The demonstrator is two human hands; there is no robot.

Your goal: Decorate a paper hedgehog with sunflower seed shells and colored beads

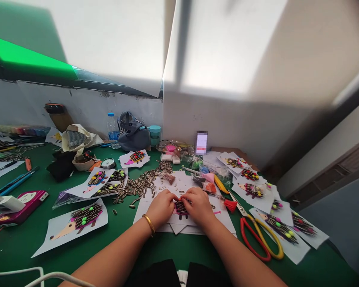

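My left hand [162, 206], with a gold bangle at the wrist, has its fingers drawn together over a paper sheet. Close beside it, my right hand [198, 204] is closed in a pinch, its fingertips meeting the left ones. A tiny orange-red piece [181, 198] shows between both sets of fingertips; its exact kind is too small to make out. Under the hands is a hedgehog picture [183, 211] with a purple body and dark seed spines, partly covered by the fingers. It lies on stacked white paper [224, 225].
Sunflower seeds [140, 181] are heaped left of the paper. Scissors [259, 235] with red and yellow handles lie at the right, near several hedgehog cards [283, 231]. Another hedgehog card [77, 223] is at the left. Clay packets [211, 187], a phone [201, 142] and a bottle [112, 131] stand or lie behind.
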